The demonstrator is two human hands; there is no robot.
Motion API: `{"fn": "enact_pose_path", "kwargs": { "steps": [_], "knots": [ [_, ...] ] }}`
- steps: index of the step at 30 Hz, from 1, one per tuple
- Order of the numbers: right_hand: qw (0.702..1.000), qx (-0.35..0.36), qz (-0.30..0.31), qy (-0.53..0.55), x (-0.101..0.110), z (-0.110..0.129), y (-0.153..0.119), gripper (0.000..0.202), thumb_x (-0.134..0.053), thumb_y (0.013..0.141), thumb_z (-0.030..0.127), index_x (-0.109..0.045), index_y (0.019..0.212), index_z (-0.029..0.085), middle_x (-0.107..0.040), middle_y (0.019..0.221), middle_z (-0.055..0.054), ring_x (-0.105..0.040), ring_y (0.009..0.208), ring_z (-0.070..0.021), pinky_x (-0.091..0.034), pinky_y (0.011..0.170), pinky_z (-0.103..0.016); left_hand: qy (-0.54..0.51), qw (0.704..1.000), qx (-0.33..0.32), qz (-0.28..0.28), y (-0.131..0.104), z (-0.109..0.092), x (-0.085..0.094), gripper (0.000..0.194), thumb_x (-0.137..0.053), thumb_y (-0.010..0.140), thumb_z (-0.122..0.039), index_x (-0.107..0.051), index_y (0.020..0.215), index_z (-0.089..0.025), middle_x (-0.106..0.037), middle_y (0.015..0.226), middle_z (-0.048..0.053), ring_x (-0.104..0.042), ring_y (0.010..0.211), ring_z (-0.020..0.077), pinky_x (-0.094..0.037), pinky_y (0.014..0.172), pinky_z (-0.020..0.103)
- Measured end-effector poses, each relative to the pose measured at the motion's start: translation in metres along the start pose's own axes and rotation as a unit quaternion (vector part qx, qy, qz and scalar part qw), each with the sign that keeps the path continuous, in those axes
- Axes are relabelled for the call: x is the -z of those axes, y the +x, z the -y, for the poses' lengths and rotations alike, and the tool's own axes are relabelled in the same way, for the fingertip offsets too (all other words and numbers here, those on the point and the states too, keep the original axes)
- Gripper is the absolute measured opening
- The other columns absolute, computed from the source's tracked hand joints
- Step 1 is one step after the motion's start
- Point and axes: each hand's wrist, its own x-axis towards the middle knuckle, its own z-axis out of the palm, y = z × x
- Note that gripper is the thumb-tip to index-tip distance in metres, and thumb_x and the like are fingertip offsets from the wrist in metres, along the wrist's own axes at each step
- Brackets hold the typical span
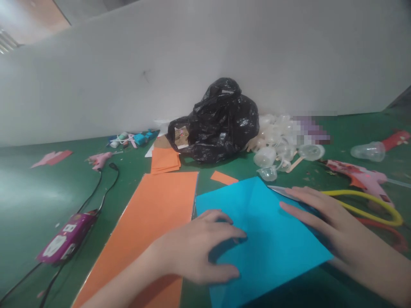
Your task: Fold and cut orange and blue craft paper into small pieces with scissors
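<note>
A blue sheet of paper (272, 239) is in front of me, its near right corner seemingly raised, with dark shadow under the near edge. Over its left part, my left hand (205, 244) is open, fingers spread and curved, with nothing in them. At the right edge, my right hand (337, 226) has straight fingers above the sheet and its thumb partly hidden beneath the corner, so it seems to hold the paper. Beside those fingers shows a metal blade (281, 191). It looks like part of scissors with a yellow loop handle (369, 197) and a red one, partly covered.
A large orange sheet (154, 222) lies to the left, below smaller orange pieces (164, 160). A black plastic bag (221, 128) and clear plastic cups (265, 157) stand by the wall. Pink glue guns (100, 160) and a purple power strip (67, 237) with cords are around.
</note>
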Motion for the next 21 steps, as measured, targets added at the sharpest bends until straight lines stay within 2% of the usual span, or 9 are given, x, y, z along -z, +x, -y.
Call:
{"fn": "enact_pose_path", "kwargs": {
  "steps": [2, 4, 6, 8, 12, 16, 18, 21],
  "knots": [
    [0.999, 0.039, -0.002, 0.006, 0.002, -0.001, 0.0, 0.043, -0.05, 0.097, 0.034, -0.056, 0.14, 0.034, -0.059, 0.143, -0.006, -0.053, 0.133, -0.0338, -0.053, 0.102, -0.053, 0.018, 1.0, -0.016, -0.012, 0.001, -0.001, -0.003, 0.052, -0.07, 0.084, -0.044, -0.062, 0.131, -0.024, -0.068, 0.126, 0.007, -0.051, 0.127, 0.0316, -0.047, 0.103, 0.044],
    [0.997, 0.071, 0.014, 0.034, 0.005, -0.003, 0.001, 0.03, -0.055, 0.096, 0.035, -0.066, 0.124, 0.032, -0.065, 0.134, -0.005, -0.056, 0.129, -0.0321, -0.052, 0.104, -0.052, 0.026, 0.999, -0.032, -0.015, 0.002, -0.001, -0.007, 0.047, -0.069, 0.084, -0.044, -0.065, 0.126, -0.024, -0.07, 0.121, 0.008, -0.054, 0.124, 0.0314, -0.045, 0.104, 0.045],
    [0.993, 0.082, 0.05, 0.073, 0.006, -0.006, 0.001, 0.019, -0.06, 0.094, 0.036, -0.069, 0.109, 0.031, -0.07, 0.126, -0.003, -0.062, 0.123, -0.0293, -0.051, 0.106, -0.05, 0.019, 0.999, -0.041, -0.011, 0.002, 0.0, -0.009, 0.043, -0.069, 0.085, -0.044, -0.066, 0.122, -0.023, -0.07, 0.118, 0.008, -0.054, 0.123, 0.031, -0.044, 0.105, 0.045],
    [0.988, 0.066, 0.083, 0.113, 0.007, -0.008, 0.0, 0.015, -0.062, 0.093, 0.037, -0.068, 0.105, 0.031, -0.072, 0.121, -0.003, -0.066, 0.115, -0.0268, -0.053, 0.104, -0.045, -0.004, 0.999, -0.053, -0.01, 0.002, 0.002, -0.01, 0.043, -0.068, 0.085, -0.045, -0.066, 0.121, -0.022, -0.07, 0.117, 0.008, -0.054, 0.122, 0.0306, -0.043, 0.105, 0.044],
    [0.975, -0.046, 0.108, 0.191, 0.007, -0.008, -0.003, 0.016, -0.062, 0.093, 0.042, -0.068, 0.101, 0.029, -0.075, 0.11, -0.003, -0.071, 0.107, -0.0254, -0.057, 0.098, -0.039, -0.085, 0.993, -0.079, 0.001, 0.001, 0.01, -0.003, 0.05, -0.06, 0.089, -0.054, -0.064, 0.124, -0.019, -0.068, 0.121, 0.011, -0.058, 0.116, 0.0291, -0.041, 0.108, 0.045],
    [0.941, -0.203, 0.135, 0.235, 0.012, -0.003, 0.0, 0.025, -0.062, 0.089, 0.051, -0.072, 0.09, 0.028, -0.077, 0.098, -0.003, -0.073, 0.093, -0.0275, -0.061, 0.085, -0.037, -0.17, 0.982, -0.072, 0.03, 0.0, 0.021, 0.008, 0.062, -0.047, 0.092, -0.067, -0.06, 0.13, -0.02, -0.062, 0.13, 0.014, -0.056, 0.12, 0.0294, -0.043, 0.106, 0.044],
    [0.925, -0.273, 0.13, 0.23, 0.013, -0.001, 0.006, 0.031, -0.059, 0.089, 0.054, -0.075, 0.089, 0.027, -0.078, 0.099, -0.004, -0.074, 0.091, -0.0291, -0.061, 0.084, -0.037, -0.201, 0.977, -0.061, 0.04, -0.003, 0.027, 0.012, 0.067, -0.037, 0.094, -0.07, -0.058, 0.134, -0.021, -0.059, 0.136, 0.014, -0.054, 0.124, 0.0302, -0.041, 0.108, 0.045],
    [0.908, -0.339, 0.129, 0.209, 0.013, 0.0, 0.013, 0.041, -0.055, 0.088, 0.058, -0.078, 0.097, 0.026, -0.078, 0.107, -0.005, -0.073, 0.098, -0.0325, -0.06, 0.089, -0.041, -0.239, 0.969, -0.048, 0.035, -0.01, 0.037, 0.015, 0.071, -0.023, 0.096, -0.072, -0.051, 0.142, -0.026, -0.052, 0.147, 0.01, -0.047, 0.134, 0.0314, -0.034, 0.114, 0.047]
  ]
}}
